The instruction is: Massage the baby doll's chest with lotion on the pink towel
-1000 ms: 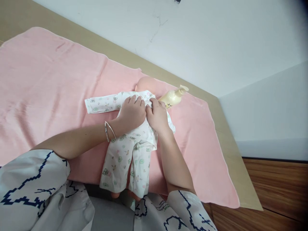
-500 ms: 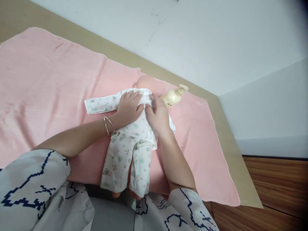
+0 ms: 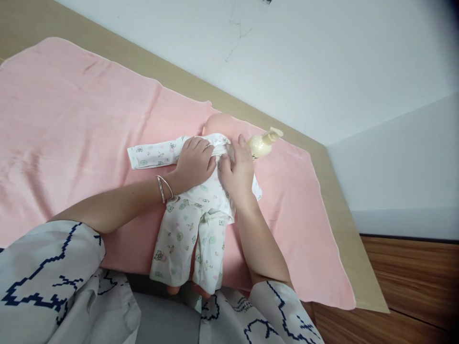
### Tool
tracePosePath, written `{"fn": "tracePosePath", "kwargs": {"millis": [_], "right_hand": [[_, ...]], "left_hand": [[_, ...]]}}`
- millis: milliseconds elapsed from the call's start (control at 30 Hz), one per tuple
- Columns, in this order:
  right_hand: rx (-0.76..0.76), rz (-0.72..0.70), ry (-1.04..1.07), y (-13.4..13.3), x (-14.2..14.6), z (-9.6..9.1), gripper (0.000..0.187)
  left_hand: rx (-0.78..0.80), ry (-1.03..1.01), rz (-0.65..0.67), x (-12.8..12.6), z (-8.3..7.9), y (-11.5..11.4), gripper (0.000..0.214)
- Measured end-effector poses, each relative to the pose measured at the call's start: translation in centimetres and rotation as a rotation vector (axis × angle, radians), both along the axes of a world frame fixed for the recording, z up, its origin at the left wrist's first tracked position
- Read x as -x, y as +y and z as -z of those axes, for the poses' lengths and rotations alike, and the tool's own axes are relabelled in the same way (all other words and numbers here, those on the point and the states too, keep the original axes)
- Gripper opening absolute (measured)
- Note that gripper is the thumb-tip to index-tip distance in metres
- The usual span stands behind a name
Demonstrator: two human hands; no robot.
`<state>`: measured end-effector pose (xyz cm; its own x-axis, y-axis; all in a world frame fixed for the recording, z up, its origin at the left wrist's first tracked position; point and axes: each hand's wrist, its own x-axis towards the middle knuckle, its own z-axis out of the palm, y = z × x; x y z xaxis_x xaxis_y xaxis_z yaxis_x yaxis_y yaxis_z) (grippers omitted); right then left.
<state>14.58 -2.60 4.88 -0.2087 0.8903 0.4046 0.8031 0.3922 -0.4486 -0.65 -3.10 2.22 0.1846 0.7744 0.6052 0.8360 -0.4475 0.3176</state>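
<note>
Doll (image 3: 201, 200) | white printed sleepsuit, lying flat | both hands (image 3: 215, 165) pinching its collar fabric

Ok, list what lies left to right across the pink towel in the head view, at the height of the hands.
Bare towel → doll's empty sleeve → left hand → right hand → bottle → bare towel again, then the table edge.
</note>
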Motion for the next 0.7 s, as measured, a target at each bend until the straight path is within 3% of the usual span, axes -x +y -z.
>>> {"fn": "tracePosePath", "kwargs": {"millis": [200, 433, 600, 700], "right_hand": [[0.044, -0.057, 0.014, -0.3, 0.5, 0.3, 0.047], [-0.033, 0.109, 0.14, -1.5, 0.6, -0.6, 0.039], [0.044, 0.031, 0.031, -0.2, 1.1, 1.1, 0.045], [0.058, -0.014, -0.002, 0.3, 0.9, 1.3, 0.047]], "left_hand": [[0.032, 0.038, -0.035, 0.0, -0.1, -0.3, 0.028], [0.075, 0.013, -0.003, 0.0, -0.5, 0.1, 0.026], [0.144, 0.007, 0.039, 0.4, -0.8, 1.0, 0.035], [0.154, 0.023, 0.063, 0.7, -0.6, 1.8, 0.04]]}}
